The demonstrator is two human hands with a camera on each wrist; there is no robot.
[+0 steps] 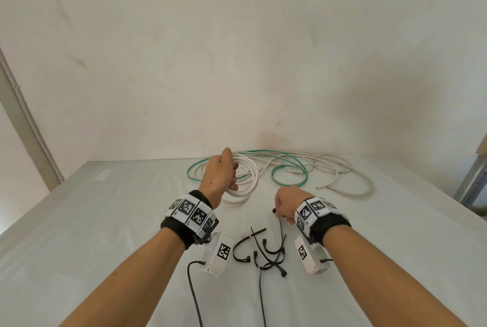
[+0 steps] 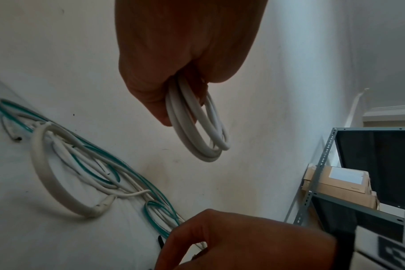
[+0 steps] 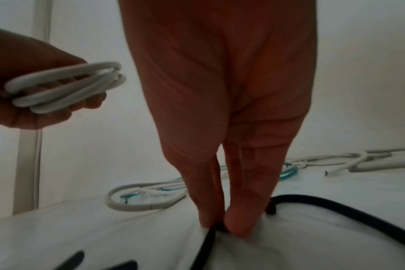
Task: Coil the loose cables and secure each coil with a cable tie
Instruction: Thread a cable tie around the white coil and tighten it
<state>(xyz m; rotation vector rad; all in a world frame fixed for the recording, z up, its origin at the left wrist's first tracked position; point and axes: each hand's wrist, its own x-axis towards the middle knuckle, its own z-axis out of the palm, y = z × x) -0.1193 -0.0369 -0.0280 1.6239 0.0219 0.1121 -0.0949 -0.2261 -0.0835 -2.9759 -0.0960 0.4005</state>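
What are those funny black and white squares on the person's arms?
Both forearms are bare, with no sleeves. Each wrist wears a black strap with a white band of square black-and-white pixel markers round it. Under each wrist hangs a small white box, the left wrist box and the right wrist box, each bearing one more marker. A thin black lead runs from the left box.

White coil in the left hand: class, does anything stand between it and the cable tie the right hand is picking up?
Nothing visible does. The left hand grips the white coil above the table; the right hand pinches a black cable tie beside it, with only bare tabletop between. The loose cables lie farther back.
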